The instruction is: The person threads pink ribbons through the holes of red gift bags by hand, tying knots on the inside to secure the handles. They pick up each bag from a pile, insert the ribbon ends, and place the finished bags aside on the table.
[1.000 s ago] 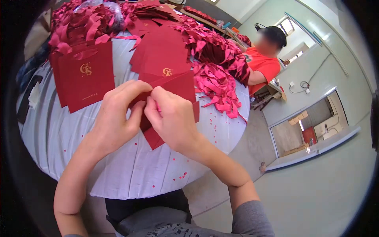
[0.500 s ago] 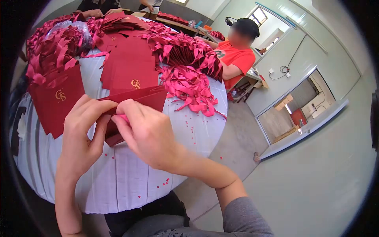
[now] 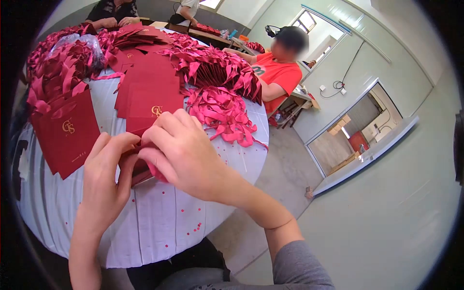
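Observation:
Between my hands is a dark red paper bag (image 3: pixel 140 175), mostly hidden by my fingers. My left hand (image 3: pixel 104 179) pinches its edge with thumb and fingers. Close beside it, my right hand (image 3: pixel 181 157) has its fingers pressed together on a pink ribbon (image 3: pixel 158 174) at the bag; the ribbon's end inside the bag is hidden. Behind my hands lies a stack of flat red bags (image 3: pixel 152 89) with gold lettering. To the left are red bags with ribbon handles (image 3: pixel 67 133). A heap of loose pink ribbons (image 3: pixel 222 113) lies to the right.
A white cloth (image 3: pixel 159 227) covers the round table, with small red paper dots scattered on it. A row of ribboned bags (image 3: pixel 217 72) stands at the far right. A person in an orange shirt (image 3: pixel 275 77) sits there; other people are at the back.
The bag has tilted down so that less of it shows above my hands. My right hand has moved up slightly, and more ribbon shows below its fingers. The view has shifted a little.

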### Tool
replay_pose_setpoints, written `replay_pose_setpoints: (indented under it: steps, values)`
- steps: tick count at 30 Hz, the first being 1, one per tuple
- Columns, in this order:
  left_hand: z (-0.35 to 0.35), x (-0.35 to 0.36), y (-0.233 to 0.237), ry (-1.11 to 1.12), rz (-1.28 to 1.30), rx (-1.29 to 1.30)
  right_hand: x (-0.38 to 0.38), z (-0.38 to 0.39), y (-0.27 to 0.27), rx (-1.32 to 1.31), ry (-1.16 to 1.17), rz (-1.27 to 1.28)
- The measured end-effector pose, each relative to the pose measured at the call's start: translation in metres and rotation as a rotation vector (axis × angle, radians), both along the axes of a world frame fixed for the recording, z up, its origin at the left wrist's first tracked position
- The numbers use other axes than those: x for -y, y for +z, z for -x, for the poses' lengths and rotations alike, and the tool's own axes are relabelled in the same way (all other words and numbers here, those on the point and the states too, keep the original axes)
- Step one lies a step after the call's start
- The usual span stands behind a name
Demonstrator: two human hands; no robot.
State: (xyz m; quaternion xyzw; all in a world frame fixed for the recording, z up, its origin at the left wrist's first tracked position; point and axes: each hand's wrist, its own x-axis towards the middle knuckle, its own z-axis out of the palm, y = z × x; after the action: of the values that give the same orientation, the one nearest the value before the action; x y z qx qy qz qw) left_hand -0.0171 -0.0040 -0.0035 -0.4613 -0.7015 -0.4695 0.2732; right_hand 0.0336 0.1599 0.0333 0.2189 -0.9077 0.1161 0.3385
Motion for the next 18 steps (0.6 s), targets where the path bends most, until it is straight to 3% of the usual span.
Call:
replay_pose_setpoints:
  steps: [6, 9, 18]
  values:
    - [-0.002, 0.001, -0.003, 0.006, 0.037, -0.047, -0.008, 0.016, 0.022, 0.28, 0.163, 0.041]
    - [-0.001, -0.002, -0.01, -0.003, -0.042, 0.037, -0.005, 0.028, 0.036, 0.643, 0.069, 0.023]
    - [-0.003, -0.004, -0.007, -0.011, 0.006, -0.041, -0.01, 0.047, 0.049, 0.877, 0.103, 0.07]
